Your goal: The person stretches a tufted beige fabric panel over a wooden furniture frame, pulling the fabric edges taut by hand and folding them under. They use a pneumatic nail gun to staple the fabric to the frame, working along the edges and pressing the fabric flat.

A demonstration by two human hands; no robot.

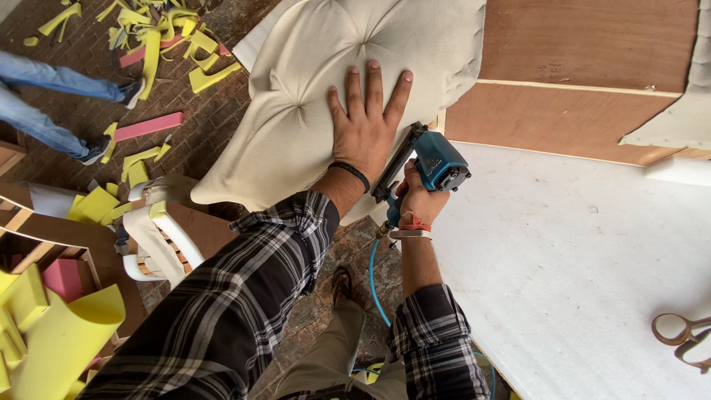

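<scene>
Left hand (364,126) lies flat, fingers spread, on the tufted cushion (326,81); right hand (418,198), at four o'clock, grips the blue staple gun (433,164), fastening fabric; steady pressure seems needed.

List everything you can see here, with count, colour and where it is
Tufted cushion: one, cream, top centre, under the left hand.
Staple gun: one, blue, at the cushion's right edge.
Air hose: one, blue, hanging below the gun.
Wood panels: two, brown, top right.
White sheet: one, right side.
Scissors: one pair, brownish handles, right edge.
Foam scraps: many, yellow and pink, floor at left.
Plastic chair: one, white, left.
Another person's legs: blue jeans, far left.
Left hand: flat on the cushion.
Right hand: gripping the gun.
</scene>
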